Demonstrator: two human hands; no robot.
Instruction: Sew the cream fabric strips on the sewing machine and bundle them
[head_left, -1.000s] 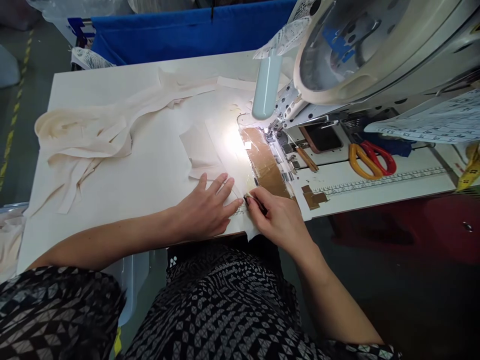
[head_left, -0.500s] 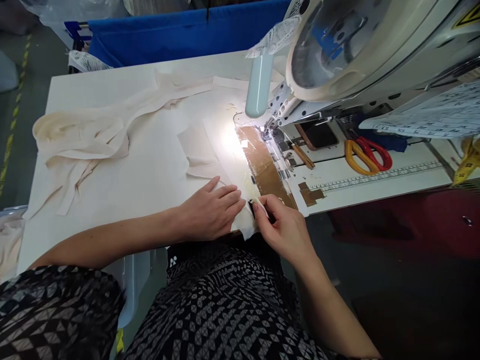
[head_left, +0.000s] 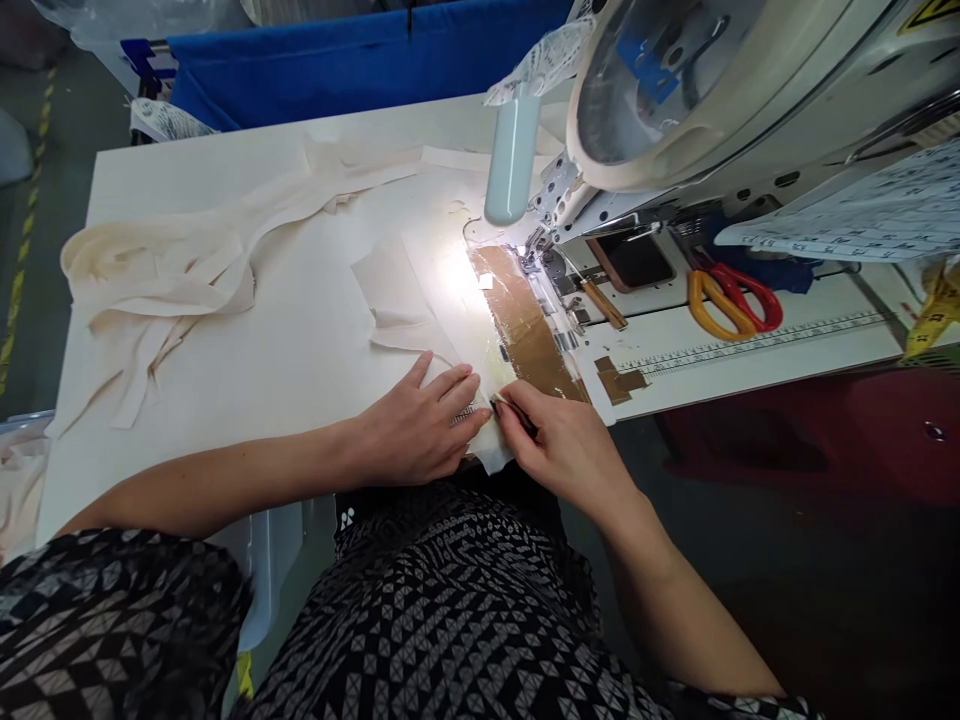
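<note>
Cream fabric [head_left: 396, 295]; blue cloth [head_left: 360, 60]; black-grey patterned top [head_left: 450, 600].

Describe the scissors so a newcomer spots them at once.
Start at the white machine at upper right. Below it, right of the dark rectangular object, lie the scissors. One handle loop is yellow, the other red, unlike the wooden-handled tool.

Our left forearm [head_left: 225, 475] slants in low, and there's our left hand [head_left: 424, 425], lying flat, back up, fingers parted and pointing right! Across from it, our right hand [head_left: 559, 435] curls in, thumb and forefinger pinched together, right forearm [head_left: 682, 590] angling up and inward, wrist nearly straight.
</note>
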